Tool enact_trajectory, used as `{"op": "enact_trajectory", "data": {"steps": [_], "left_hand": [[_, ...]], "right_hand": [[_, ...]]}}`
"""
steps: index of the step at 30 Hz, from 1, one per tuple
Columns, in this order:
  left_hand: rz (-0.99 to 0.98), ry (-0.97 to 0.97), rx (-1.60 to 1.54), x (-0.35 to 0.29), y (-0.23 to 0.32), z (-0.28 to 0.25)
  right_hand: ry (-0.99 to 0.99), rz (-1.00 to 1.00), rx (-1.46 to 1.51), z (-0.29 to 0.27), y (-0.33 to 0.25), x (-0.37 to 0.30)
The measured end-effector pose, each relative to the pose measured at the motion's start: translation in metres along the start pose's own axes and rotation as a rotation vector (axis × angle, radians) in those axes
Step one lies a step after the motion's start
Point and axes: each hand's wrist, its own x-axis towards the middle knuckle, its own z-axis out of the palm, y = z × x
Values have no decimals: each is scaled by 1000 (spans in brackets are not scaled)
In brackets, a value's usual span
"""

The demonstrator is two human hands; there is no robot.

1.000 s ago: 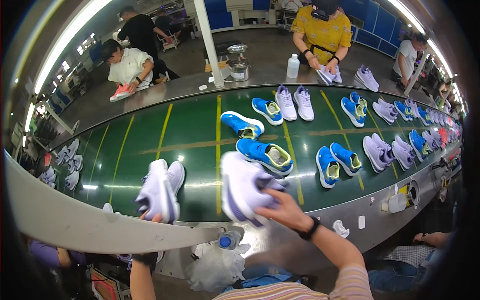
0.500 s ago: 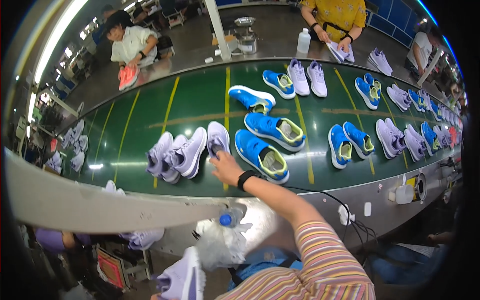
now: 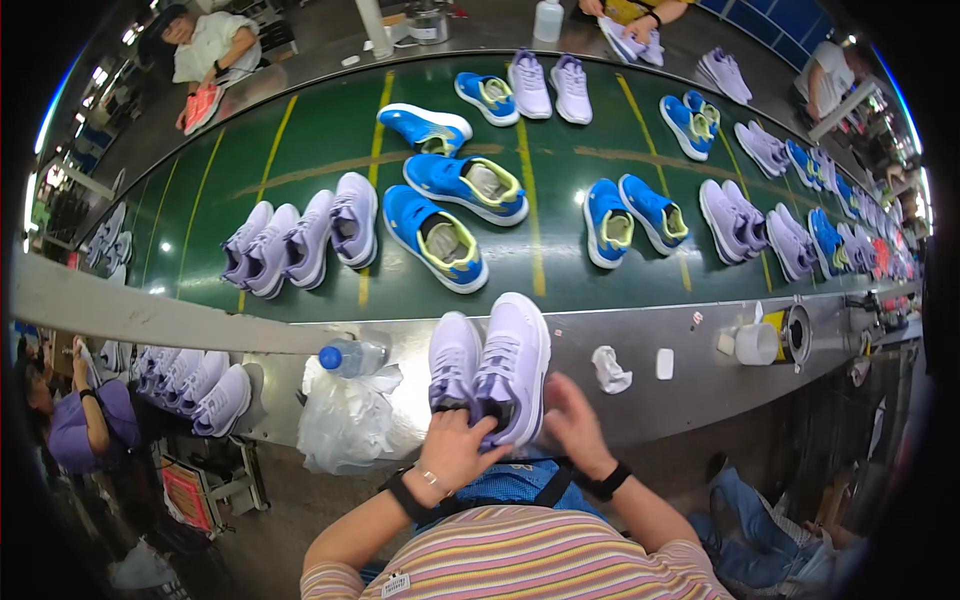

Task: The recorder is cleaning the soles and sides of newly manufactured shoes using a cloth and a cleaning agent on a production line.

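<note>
A pair of lavender sneakers (image 3: 513, 345) with white soles hangs over the near metal edge, toes pointing away from me. My left hand (image 3: 458, 452) grips the pair by the heels, its fingers hooked into the openings. Beside the right shoe's heel is my right hand (image 3: 577, 425), slightly blurred, with fingers apart and nothing held; whether it touches the shoe I cannot tell. On the green belt (image 3: 560, 225) beyond stand several lavender sneakers (image 3: 353, 220) in a row and, right of them, blue sneakers (image 3: 437, 240) with yellow-green linings.
Left of my hands lie a clear plastic bag (image 3: 350, 425) and a bottle with a blue cap (image 3: 332, 357). Crumpled white paper (image 3: 610, 370) and a white cup (image 3: 757, 344) are on the metal ledge at right. A grey beam (image 3: 150, 305) crosses at left. Co-workers handle shoes across the belt.
My right hand has drawn back from a lavender sneaker on the belt, which now stands beside the other lavender ones. My left hand has brought lavender sneakers in front of me. The view has shifted.
</note>
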Motion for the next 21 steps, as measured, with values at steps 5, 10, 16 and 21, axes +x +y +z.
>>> {"op": "enact_trajectory", "data": {"steps": [5, 10, 16, 21], "left_hand": [[109, -40, -17, -7, -8, 52], [-328, 315, -419, -10, -47, 67], [-611, 101, -1119, 8, -97, 76], [-919, -81, -1425, -6, -111, 66]], "right_hand": [[130, 219, 122, -6, 45, 6], [161, 17, -118, -6, 63, 27], [179, 80, 97, 7, 36, 29], [164, 411, 266, -1, 39, 18]]}}
